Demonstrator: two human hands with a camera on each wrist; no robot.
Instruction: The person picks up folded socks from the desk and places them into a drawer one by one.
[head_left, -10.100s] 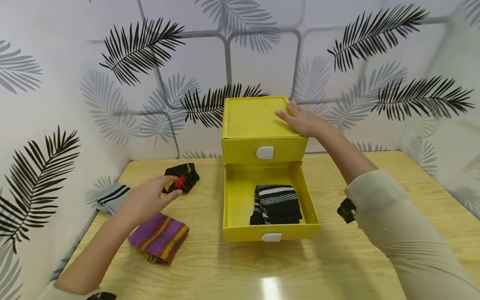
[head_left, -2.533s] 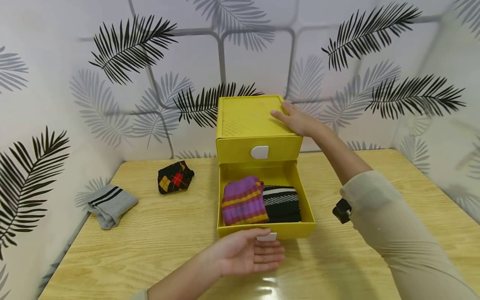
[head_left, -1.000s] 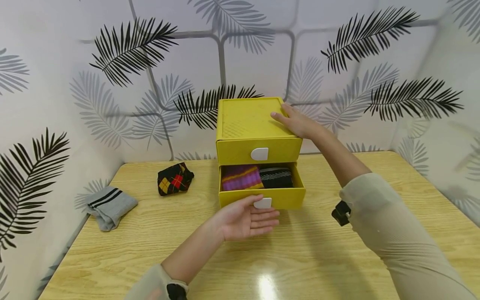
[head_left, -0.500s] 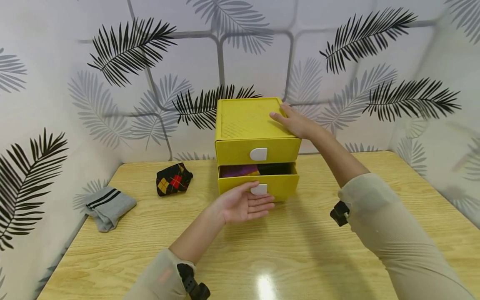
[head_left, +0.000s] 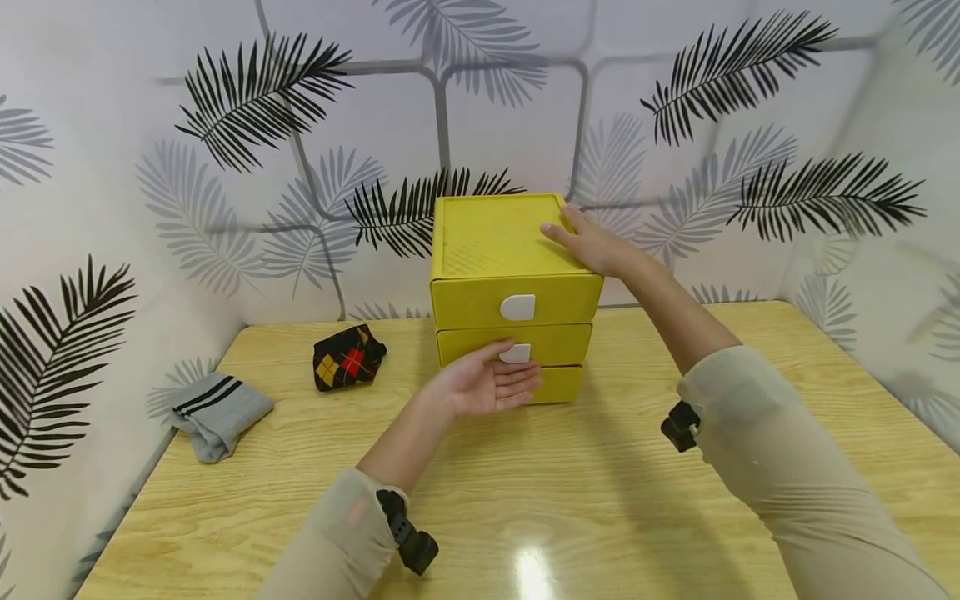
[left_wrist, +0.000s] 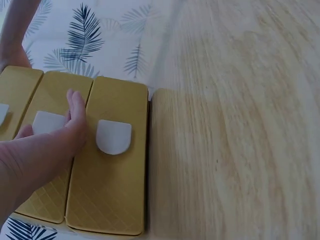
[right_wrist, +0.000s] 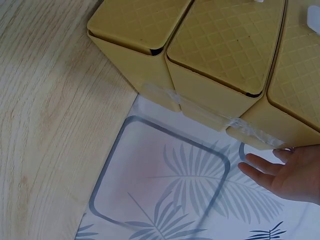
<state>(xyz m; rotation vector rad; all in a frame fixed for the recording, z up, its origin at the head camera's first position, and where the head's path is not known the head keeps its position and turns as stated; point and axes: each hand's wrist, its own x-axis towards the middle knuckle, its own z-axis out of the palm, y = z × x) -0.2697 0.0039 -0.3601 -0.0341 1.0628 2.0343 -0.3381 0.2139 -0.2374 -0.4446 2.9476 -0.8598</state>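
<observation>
A yellow three-drawer box [head_left: 491, 237] stands at the back of the table, and its drawer fronts line up closed. My left hand [head_left: 483, 383], palm up with straight fingers, presses the front of the middle drawer [head_left: 562, 340] around its white tab [head_left: 516, 353]. In the left wrist view this hand [left_wrist: 55, 147] covers part of that tab. My right hand [head_left: 596, 242] rests on the top right edge of the box, fingers extended. From the right wrist view, those fingertips [right_wrist: 257, 172] show beyond the box's side. The purple striped and black-and-white socks are hidden inside the drawer.
A folded argyle sock [head_left: 349, 360] in black, red and yellow lies left of the box. Farther left, grey socks with black stripes [head_left: 219, 412] lie near the edge of the wooden table [head_left: 300, 517]. A leaf-patterned wall covering [head_left: 517, 125] rises right behind.
The purple striped sock went from the table into the middle drawer beside the black-and-white one. My left hand then pushed that drawer inward until flush. My right hand stayed on top.
</observation>
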